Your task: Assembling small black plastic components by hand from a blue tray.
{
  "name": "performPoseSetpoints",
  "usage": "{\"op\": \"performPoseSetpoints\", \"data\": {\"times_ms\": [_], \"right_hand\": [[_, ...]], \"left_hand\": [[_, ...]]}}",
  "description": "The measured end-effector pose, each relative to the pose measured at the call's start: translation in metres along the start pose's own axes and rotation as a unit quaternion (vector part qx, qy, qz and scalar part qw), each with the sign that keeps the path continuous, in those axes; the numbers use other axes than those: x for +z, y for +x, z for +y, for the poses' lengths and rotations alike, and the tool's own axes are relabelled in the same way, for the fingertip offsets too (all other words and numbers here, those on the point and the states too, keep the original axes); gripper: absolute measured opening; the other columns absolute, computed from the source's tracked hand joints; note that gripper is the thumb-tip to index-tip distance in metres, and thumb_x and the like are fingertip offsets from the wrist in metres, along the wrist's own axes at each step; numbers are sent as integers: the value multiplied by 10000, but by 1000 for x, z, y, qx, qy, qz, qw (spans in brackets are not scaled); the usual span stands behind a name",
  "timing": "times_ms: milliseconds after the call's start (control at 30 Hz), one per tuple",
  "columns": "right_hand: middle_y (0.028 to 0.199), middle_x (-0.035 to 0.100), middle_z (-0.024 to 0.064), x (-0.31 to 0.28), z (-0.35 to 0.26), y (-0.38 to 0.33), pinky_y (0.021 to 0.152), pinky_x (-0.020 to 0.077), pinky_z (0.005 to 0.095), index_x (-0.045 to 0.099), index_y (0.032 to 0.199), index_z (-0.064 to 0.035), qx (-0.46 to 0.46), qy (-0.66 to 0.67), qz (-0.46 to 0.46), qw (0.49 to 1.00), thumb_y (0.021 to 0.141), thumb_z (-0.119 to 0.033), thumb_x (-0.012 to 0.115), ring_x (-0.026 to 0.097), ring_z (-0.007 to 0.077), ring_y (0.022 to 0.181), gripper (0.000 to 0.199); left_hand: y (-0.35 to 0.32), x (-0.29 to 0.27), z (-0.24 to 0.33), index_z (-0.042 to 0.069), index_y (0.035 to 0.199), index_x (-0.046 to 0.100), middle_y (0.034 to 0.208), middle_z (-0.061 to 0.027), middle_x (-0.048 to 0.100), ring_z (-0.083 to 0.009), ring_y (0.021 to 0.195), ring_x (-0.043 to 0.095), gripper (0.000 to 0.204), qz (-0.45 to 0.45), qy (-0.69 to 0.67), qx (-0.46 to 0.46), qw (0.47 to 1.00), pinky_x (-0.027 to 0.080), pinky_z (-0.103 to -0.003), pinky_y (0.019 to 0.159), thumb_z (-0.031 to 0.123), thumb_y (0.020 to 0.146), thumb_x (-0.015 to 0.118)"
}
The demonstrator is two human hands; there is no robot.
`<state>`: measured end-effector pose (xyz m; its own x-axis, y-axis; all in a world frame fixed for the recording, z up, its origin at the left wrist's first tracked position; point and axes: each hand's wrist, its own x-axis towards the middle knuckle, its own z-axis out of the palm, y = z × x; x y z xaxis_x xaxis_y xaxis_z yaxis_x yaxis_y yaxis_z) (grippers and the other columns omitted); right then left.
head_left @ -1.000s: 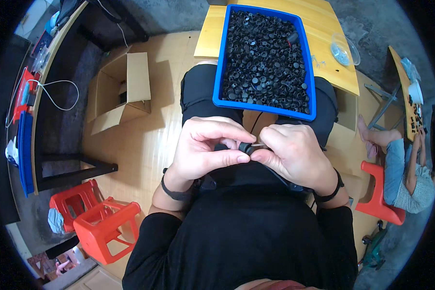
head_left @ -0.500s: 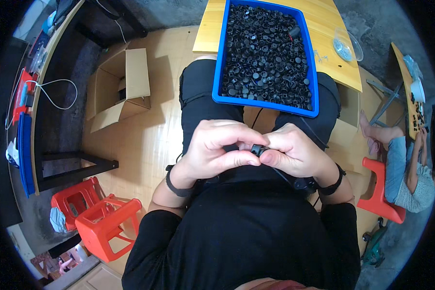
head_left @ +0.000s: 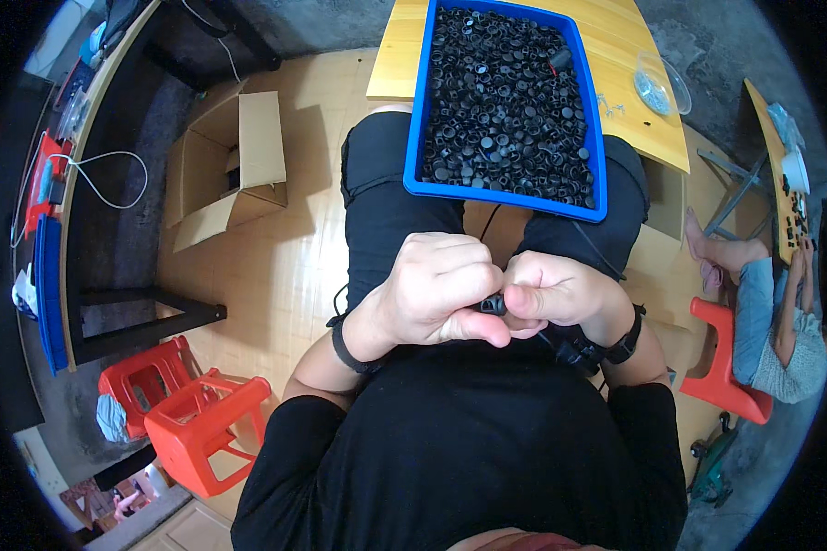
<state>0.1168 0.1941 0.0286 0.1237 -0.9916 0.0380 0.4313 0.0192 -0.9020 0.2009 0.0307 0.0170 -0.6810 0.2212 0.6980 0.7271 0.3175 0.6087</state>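
Note:
Over my lap, my left hand (head_left: 443, 289) and my right hand (head_left: 560, 289) meet around a small black plastic part (head_left: 492, 304) with a round opening. The left fingers are curled and the left thumb lies just below the part. My right thumb and fingers pinch its right side. Most of the part is covered by the fingers, so its full shape cannot be made out. Beyond the hands, a blue tray (head_left: 505, 200) rests across my thighs and the table edge, filled with many small black round plastic pieces (head_left: 496, 101).
The yellow wooden table (head_left: 629, 101) bears a clear dish (head_left: 652, 92) of small metal bits. An open cardboard box (head_left: 262, 138) lies on the floor at left, with red stools (head_left: 198, 427) nearer. A person (head_left: 781, 340) sits at far right by another board. Black cables hang near my knees.
My left hand has turned over, its knuckles now uppermost and its thumb lower. The black part has shifted slightly downward, and the right hand's grip has changed around it.

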Motion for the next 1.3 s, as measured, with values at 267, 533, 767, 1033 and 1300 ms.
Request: {"op": "performPoseSetpoints", "data": {"times_ms": [267, 533, 767, 1033, 1300], "right_hand": [[498, 403, -10, 5, 2, -2, 437, 290, 258, 447, 592, -58, -27, -148, 103, 983, 945, -397, 429, 360, 84, 458, 490], [514, 428, 114, 12, 12, 1, 427, 340, 337, 463, 620, -32, -144, -379, 239, 882, 928, -303, 483, 458, 275, 437, 410], [518, 432, 107, 21, 21, 5, 432, 371, 347, 471, 631, -44, -181, -414, 295, 842, 902, -338, 518, 490, 287, 452, 402], [525, 452, 77, 27, 20, 3, 423, 382, 335, 464, 595, -52, -206, -506, 297, 783, 841, -372, 593, 493, 254, 445, 425], [515, 448, 76, 29, 20, 6, 407, 373, 328, 465, 580, -51, -209, -532, 325, 753, 785, -414, 645, 488, 247, 431, 454]], "left_hand": [[-4, -1, -1, 36, 686, 504, 562, -61, 476, -229, 435, 465, 454, -8, 41, -11, 999, 344, -320, 401, 464, 824, 563], [-12, 16, 0, 21, 696, 496, 546, -70, 450, -221, 426, 453, 485, 66, -13, -69, 995, 332, -307, 401, 477, 861, 520], [-18, 32, 1, 22, 702, 492, 545, -61, 425, -204, 441, 454, 476, 142, -79, -90, 983, 330, -299, 409, 464, 880, 498], [-22, 39, 3, 29, 720, 496, 558, -62, 434, -210, 445, 451, 481, 174, -81, -55, 980, 328, -301, 412, 466, 909, 427], [-21, 41, 5, 30, 724, 496, 544, -51, 433, -194, 433, 437, 486, 192, -92, -78, 974, 320, -301, 405, 456, 929, 384]]}}
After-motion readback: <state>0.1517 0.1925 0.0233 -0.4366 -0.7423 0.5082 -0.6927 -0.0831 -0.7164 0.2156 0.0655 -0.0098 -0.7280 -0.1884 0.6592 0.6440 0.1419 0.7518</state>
